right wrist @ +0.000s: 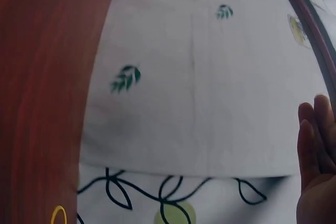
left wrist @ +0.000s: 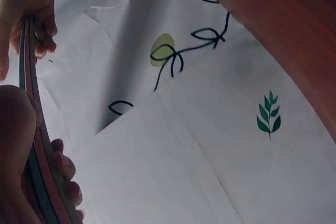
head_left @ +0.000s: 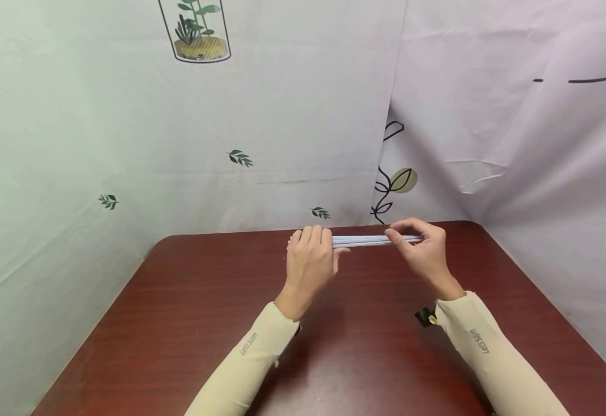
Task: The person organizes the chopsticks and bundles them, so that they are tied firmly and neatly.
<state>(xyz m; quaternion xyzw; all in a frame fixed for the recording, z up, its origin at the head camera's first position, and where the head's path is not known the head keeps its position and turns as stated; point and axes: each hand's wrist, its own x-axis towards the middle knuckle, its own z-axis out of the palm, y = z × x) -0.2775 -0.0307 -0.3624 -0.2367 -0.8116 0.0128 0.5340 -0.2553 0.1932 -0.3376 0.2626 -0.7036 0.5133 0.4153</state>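
Note:
A bundle of thin pastel strands (head_left: 362, 240), pale blue and pinkish, stretches level between both hands above the far part of the table. My left hand (head_left: 310, 251) grips its left end, back of the hand upward, fingers wrapped over it. My right hand (head_left: 424, 248) holds the other end between thumb and fingers. In the left wrist view the strands (left wrist: 46, 182) run side by side as blue, pink and grey bands. The right wrist view shows the strands (right wrist: 315, 32) slightly bowed, with the right fingers (right wrist: 310, 129) lying along them. The palms hide both ends.
A dark red-brown wooden table (head_left: 219, 300) with rounded far corners lies below. White fabric (head_left: 303, 115) printed with leaves and plants hangs behind it and along the sides. A small dark object with yellow (head_left: 426, 317) sits at the right wrist, by the sleeve cuff.

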